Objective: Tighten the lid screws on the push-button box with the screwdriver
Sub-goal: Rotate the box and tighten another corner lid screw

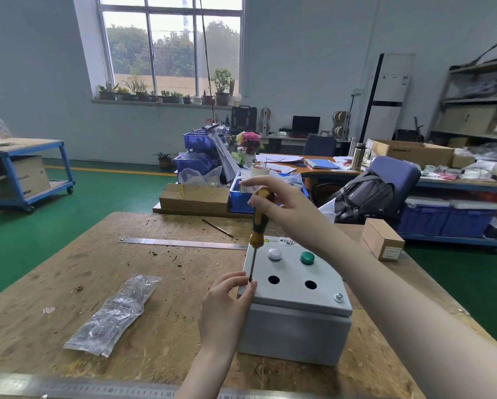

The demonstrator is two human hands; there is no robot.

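A grey push-button box sits on the wooden workbench. Its lid carries a white button, a green button and two open holes. A screw shows at the lid's near right corner. The yellow-and-black screwdriver stands almost upright, tip at the lid's near left corner. My right hand grips its handle from the top. My left hand pinches the shaft at the tip against that corner; the screw there is hidden by my fingers.
A clear plastic bag of parts lies left of the box. A steel ruler lies across the bench behind it, another ruler along the near edge. A small cardboard box stands at the right rear.
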